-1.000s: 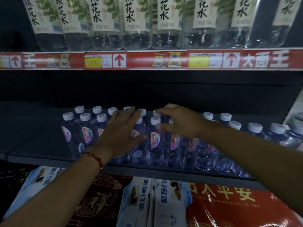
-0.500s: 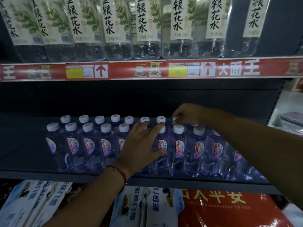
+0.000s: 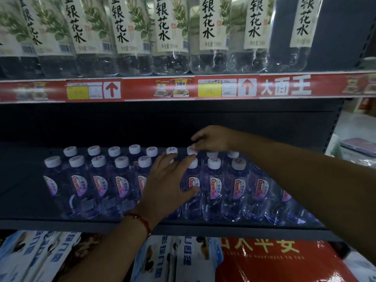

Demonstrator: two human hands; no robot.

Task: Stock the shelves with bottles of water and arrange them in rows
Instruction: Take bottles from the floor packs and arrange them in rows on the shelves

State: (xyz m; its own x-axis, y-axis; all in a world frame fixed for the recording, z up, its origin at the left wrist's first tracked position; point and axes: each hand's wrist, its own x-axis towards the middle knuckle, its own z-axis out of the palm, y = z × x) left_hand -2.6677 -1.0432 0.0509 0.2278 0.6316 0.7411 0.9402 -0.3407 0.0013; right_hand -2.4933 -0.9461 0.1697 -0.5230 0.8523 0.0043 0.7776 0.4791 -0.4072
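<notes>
While the bottles (image 3: 213,186) stood upright in two rows on the shelf (image 3: 183,225) at mid frame, the left hand (image 3: 168,186) lay flat against the front row. The right hand (image 3: 211,139), nearer the back row, pinched a cap (image 3: 191,150) there.

Small water bottles (image 3: 214,186) with white caps are standing in two rows on the dark shelf (image 3: 203,228). The left hand (image 3: 168,186), fingers spread and straight, is resting against the front row's caps and labels. The right hand (image 3: 211,139) is pinching the cap (image 3: 191,150) of a back-row bottle. Taller bottles (image 3: 171,35) are lining the shelf above, over a red price strip (image 3: 183,88).
</notes>
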